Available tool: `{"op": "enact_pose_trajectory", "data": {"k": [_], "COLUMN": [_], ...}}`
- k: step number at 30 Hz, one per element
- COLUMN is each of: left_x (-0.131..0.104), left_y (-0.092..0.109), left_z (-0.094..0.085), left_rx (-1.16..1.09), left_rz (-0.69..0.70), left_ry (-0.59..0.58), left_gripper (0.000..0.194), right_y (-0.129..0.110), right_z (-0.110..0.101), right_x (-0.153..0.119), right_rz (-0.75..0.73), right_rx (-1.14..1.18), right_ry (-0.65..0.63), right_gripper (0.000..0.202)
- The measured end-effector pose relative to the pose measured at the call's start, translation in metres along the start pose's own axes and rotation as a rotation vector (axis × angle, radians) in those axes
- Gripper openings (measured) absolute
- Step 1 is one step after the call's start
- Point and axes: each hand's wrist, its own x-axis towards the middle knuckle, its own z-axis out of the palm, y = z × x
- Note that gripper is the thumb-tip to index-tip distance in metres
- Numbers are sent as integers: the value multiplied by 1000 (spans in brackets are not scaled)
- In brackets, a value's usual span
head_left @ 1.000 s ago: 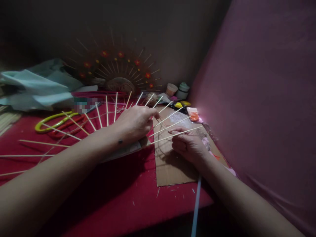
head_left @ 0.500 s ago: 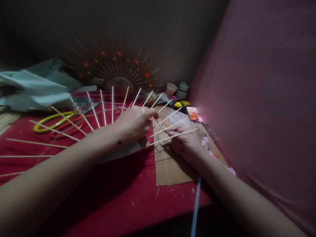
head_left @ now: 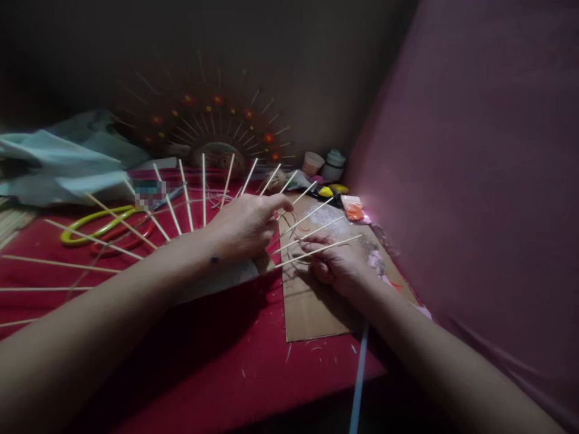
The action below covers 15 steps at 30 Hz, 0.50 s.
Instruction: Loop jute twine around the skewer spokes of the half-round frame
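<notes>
A half-round piece with thin wooden sticks (head_left: 204, 190) fanning out from its curved edge lies before me. My left hand (head_left: 248, 226) reaches across it with fingers curled around its right part, the index finger bent over a stick; the thumb is hidden. To the right, my right hand (head_left: 328, 256) is closed, thumb and fingertips pinching a thin brown twine (head_left: 292, 226) among the rightmost sticks. The twine loops between the two hands. My left forearm hides much of the half-round piece, whose pale lower edge (head_left: 226, 280) shows beneath the wrist.
Under my right hand lies a cardboard sheet (head_left: 312, 319) on a red cloth (head_left: 217, 367). Scissors with yellow and red handles (head_left: 97, 226) lie at left. Behind are a finished flowered stick fan (head_left: 217, 111), a cup (head_left: 312, 163), a jar (head_left: 334, 164) and a twine ball (head_left: 277, 181).
The twine loop between my hands has shifted left and down, and my right fingertips have moved slightly left. The sticks on the left have swung a little outward. Both hands stay closed.
</notes>
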Motion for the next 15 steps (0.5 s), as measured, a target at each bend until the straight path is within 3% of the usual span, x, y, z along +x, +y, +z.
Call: {"op": "enact_pose_trajectory", "data": {"k": [5,11,15], "left_x": [1,3,4], "left_y": [-2,-6,-7], "left_z": [2,4,4], "left_rx": [-15,46,71], "left_rz": [9,-10,3], "left_ry": [12,20,24], "left_gripper": [36,36,36], "right_y": [1,0,1], "right_z": [3,1,-3], "right_x": [-2,-7,-7], "right_rz": [-10,-34,-52], "right_rx": [12,-53,-147], "right_ry": [62,-3,25], "right_gripper": [22,27,19]}}
